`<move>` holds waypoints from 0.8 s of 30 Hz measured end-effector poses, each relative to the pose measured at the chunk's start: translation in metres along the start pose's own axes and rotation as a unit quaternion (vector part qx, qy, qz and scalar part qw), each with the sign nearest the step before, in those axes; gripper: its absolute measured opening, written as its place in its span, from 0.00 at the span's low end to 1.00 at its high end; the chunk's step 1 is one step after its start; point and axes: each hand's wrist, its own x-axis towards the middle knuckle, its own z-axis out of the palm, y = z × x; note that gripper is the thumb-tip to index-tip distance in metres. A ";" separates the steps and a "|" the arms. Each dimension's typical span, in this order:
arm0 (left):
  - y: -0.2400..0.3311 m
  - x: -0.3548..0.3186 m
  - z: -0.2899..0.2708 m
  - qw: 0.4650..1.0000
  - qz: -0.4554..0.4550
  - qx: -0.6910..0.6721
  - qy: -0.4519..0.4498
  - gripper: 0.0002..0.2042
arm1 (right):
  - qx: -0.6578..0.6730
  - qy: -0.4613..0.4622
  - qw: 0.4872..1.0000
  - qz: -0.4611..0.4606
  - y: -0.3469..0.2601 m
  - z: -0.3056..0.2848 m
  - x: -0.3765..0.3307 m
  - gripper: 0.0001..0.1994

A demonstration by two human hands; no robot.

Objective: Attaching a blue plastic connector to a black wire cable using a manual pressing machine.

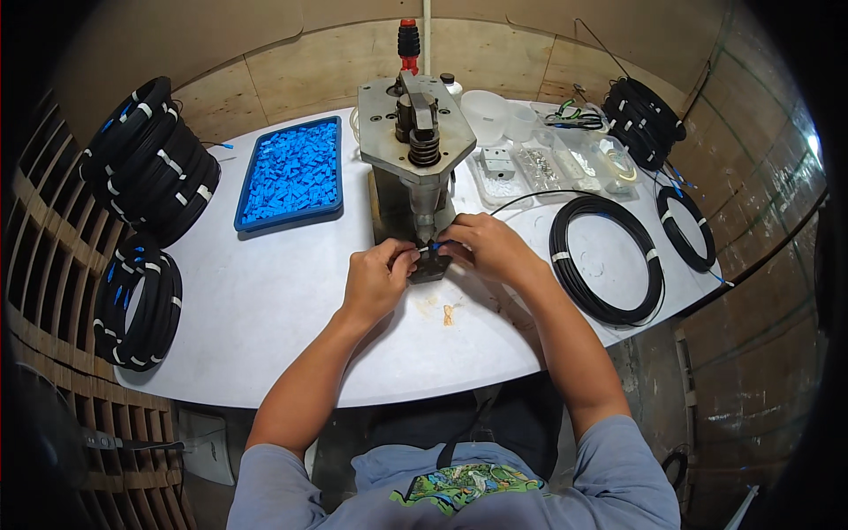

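My left hand (380, 274) and my right hand (488, 246) meet at the base of a grey metal bench press (422, 199), just under its ram. My right hand pinches a small blue connector (436, 246) at the end of a black cable (530, 193). The cable arches from behind that hand toward a large black cable coil (564, 278) on the right. The thumb and index finger of my left hand are closed at a small whitish piece (423, 249), end to end with the connector. Fingers partly hide both pieces.
A blue tray (237, 223) full of small blue parts lies left of the press. Black cable coils are stacked at the left (163, 177) and far right (643, 124); a smaller coil (687, 230) lies nearby. Clear bins (565, 172) stand behind right. A brownish scrap (449, 315) lies in front.
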 end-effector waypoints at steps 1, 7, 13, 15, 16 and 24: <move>-0.002 0.002 -0.002 1.000 0.004 0.010 0.006 0.07 | 0.000 -0.006 1.000 -0.003 0.000 -0.003 0.003 0.08; -0.007 0.006 0.000 0.997 0.018 0.078 0.000 0.07 | 0.004 -0.013 1.000 -0.015 0.010 -0.006 -0.005 0.08; -0.007 0.007 -0.012 0.990 0.030 0.137 0.004 0.07 | 0.028 -0.001 0.999 0.023 0.014 -0.008 -0.006 0.08; -0.009 0.006 -0.011 0.990 0.029 0.135 -0.006 0.07 | 0.024 -0.007 0.999 0.027 0.011 -0.010 -0.007 0.09; -0.011 0.007 -0.010 0.992 0.039 0.121 0.000 0.07 | 0.017 -0.011 0.999 0.031 0.010 -0.011 -0.007 0.10; -0.017 0.009 -0.004 0.994 0.042 0.102 -0.010 0.07 | -0.027 0.006 1.000 -0.012 0.014 -0.010 -0.011 0.15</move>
